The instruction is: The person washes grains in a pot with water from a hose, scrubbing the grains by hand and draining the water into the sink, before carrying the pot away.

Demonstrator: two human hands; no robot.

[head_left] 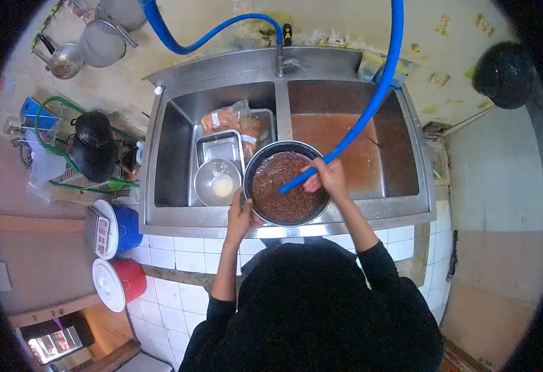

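Observation:
A round metal pot full of small brown grains in water rests on the sink's front edge, over the divider. My left hand grips its left rim, thumb up at the edge. Above the pot's right side, my right hand is closed around a blue hose, whose end points down at the grains. Brownish water stands in the right basin. Just left of the pot, a metal bowl with a pale round lump sits in the left basin.
Behind the bowl are a metal tray and plastic packs of orange-brown food. A faucet rises at the back. Dark woks hang on the left; lidded blue and red buckets stand below.

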